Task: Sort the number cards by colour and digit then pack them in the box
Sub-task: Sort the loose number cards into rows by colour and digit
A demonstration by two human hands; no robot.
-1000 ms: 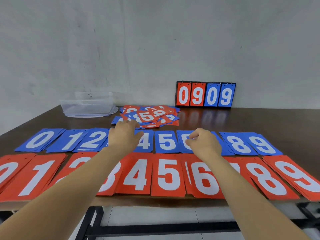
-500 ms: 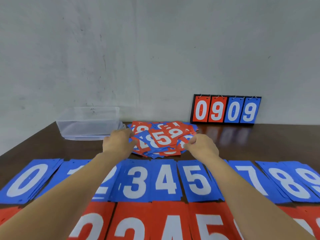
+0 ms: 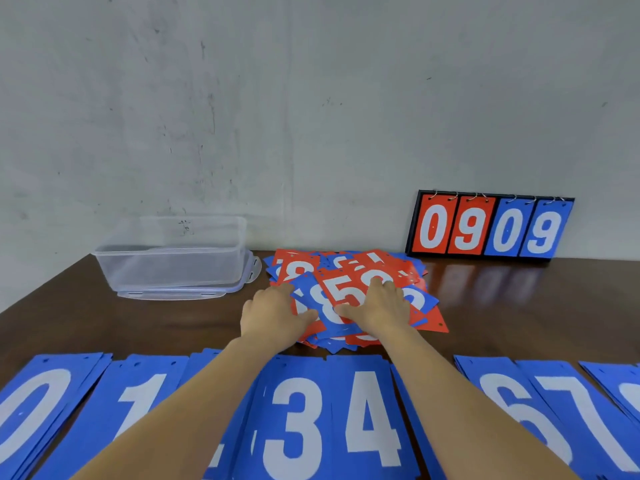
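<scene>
Both hands have moved off the near blue row (image 3: 298, 420) to the mixed pile (image 3: 391, 268), far middle. Right hand (image 3: 377, 306) lies flat on the red 5 (image 3: 346, 292), fingers spread. Left hand (image 3: 273, 315) is at the pile's left edge, thumb on the blue 8 (image 3: 325, 313); can't tell if it's gripping. Next card pick looks imminent. The box (image 3: 169, 258), far left, holds no cards.

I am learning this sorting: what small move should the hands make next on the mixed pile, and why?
Probably lift the red 5 card off the mixed pile: it lies on top under the right hand; the left hand touches the pile.
</scene>
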